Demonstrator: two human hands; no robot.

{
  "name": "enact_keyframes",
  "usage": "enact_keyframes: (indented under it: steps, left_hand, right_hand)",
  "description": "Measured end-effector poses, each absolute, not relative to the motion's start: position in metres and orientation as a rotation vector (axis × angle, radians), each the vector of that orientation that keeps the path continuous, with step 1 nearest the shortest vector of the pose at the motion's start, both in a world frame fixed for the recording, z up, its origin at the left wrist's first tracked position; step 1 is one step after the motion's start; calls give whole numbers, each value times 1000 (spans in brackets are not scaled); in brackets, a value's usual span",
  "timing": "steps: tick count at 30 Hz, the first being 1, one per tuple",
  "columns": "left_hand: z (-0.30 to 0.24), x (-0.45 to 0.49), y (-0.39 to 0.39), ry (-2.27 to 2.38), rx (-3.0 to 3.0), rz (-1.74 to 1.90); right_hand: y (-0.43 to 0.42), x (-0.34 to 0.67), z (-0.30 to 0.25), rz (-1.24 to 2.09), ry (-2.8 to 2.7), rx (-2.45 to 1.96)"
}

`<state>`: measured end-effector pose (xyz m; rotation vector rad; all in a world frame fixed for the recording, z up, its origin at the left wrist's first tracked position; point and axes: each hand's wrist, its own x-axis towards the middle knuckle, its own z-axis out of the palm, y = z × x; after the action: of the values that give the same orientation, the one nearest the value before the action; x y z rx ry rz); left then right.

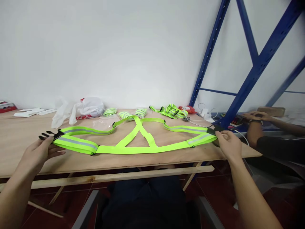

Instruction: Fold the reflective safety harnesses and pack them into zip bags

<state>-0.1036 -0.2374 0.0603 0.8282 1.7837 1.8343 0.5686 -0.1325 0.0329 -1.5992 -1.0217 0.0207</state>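
A neon yellow-green reflective vest (143, 149) made of elastic straps with grey stripes is stretched sideways over the wooden table. My left hand (39, 152) pinches its left end, by a black side-release buckle (57, 135) whose prongs point left. At the other end, my right hand (230, 144) grips the strap beside a second black buckle piece (213, 129), partly covered by my fingers. Between my hands the waist strap runs nearly straight, and two shoulder straps cross in the middle behind it. Small black sliders sit along the straps.
On the wooden table (14, 143), a white plastic bag (90, 106), several packed reflective bundles (141, 112) and a loose reflective harness (170, 110) lie along the wall. A blue metal rack post (252, 76) rises at right. Beyond it, another person's hands (256, 116) rest near small items.
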Motion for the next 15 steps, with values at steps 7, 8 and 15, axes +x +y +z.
enact_keyframes:
  steps: [7, 8, 15]
  left_hand:
    - [46, -101, -238, 1408, 552, 1844]
    - [48, -98, -239, 1371, 548, 1857]
    - [47, -91, -237, 1202, 536, 1949]
  right_hand:
    - [-120, 559, 13, 518, -771, -1198]
    - [-119, 556, 11, 555, -757, -1179]
    - [-124, 548, 12, 378, -872, -1322]
